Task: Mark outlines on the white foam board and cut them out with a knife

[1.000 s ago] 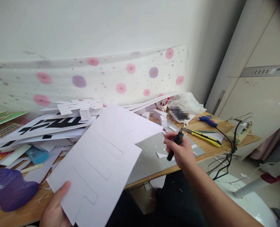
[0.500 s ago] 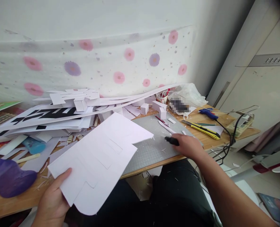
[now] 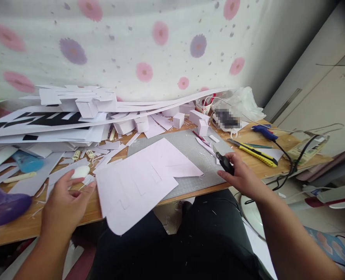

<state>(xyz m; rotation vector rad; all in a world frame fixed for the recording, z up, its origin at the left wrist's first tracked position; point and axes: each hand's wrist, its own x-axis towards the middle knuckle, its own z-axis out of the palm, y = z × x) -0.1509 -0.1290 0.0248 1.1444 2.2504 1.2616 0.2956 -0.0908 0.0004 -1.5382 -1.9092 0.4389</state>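
Note:
A white foam-like sheet (image 3: 131,182) with faint pencil outlines lies partly on the grey cutting mat (image 3: 186,138), its near end sticking out past the table edge. My left hand (image 3: 65,200) is beside the sheet's left edge with thumb and fingers apart. Just beyond its fingertips is a rounded white object (image 3: 81,172), perhaps an eraser; I cannot tell whether they touch. In my right hand (image 3: 244,175) is a black craft knife (image 3: 225,162), gripped by its handle over the mat's right side, blade pointing away to the left.
A yellow box cutter (image 3: 258,153) and a blue glue gun (image 3: 265,132) lie at the right, with a cord trailing off the edge. White paper pieces and small boxes (image 3: 178,120) crowd the back. A purple object (image 3: 4,204) sits far left, near a blue cup (image 3: 28,160).
My left hand has let go of the white sheet, which has come down onto the mat and table edge. The knife in my right hand has turned, its blade now showing. The view has tilted down.

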